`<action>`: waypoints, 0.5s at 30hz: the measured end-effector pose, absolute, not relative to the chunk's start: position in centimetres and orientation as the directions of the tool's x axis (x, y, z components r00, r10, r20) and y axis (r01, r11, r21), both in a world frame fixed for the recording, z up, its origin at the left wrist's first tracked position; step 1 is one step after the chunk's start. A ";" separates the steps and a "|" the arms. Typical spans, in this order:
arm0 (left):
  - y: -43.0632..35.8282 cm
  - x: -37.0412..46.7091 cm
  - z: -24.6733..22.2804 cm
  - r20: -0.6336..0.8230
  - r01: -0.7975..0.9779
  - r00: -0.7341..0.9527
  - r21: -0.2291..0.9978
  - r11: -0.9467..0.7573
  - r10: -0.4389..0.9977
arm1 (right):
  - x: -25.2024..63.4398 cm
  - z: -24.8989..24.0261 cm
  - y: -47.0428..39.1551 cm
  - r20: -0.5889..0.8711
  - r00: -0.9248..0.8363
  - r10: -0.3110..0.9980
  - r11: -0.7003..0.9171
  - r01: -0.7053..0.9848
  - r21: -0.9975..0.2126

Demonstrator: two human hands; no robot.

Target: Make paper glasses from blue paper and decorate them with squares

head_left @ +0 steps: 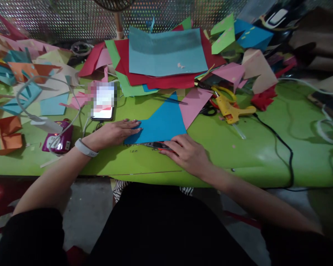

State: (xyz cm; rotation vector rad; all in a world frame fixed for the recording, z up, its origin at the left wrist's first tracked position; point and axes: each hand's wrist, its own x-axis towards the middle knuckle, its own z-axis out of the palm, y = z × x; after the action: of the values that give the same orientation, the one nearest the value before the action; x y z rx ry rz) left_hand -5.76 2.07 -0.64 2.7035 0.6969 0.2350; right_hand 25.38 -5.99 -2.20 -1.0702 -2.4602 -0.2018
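Note:
A blue piece of folded-looking paper with a pointed top lies flat in front of me. My left hand rests on its left end, fingers stretched out and flat. At the lower right edge, my right hand has its fingers bent and closed round a slim dark tool with red-orange parts. That tool lies along the paper's near edge, partly under it, so its exact kind is hidden. A pink paper piece sits just beyond the blue one on the right.
Behind is a stack of coloured sheets with a light-blue one on top. To the right lies a yellow glue gun with a black cord. On the left are a phone, a purple power socket and many cut paper pieces.

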 end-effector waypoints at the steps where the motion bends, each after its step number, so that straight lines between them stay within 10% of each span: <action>1: 2.1 -5.8 -0.7 0.076 0.436 0.866 0.366 -0.822 0.494 | 25.4 -2.2 -6.0 0.458 -0.600 0.656 0.692 0.720 -0.049; 15: 2.1 -5.8 -1.3 0.105 0.413 0.874 0.355 -0.839 0.475 | 24.3 -2.2 -6.1 0.453 -0.617 0.644 0.715 0.696 -0.068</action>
State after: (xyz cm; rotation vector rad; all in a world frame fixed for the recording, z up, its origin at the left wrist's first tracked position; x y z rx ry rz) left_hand -5.85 2.11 -1.28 2.7212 0.6632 0.2698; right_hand 24.34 -6.14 -2.17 -1.0283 -2.4704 -0.1575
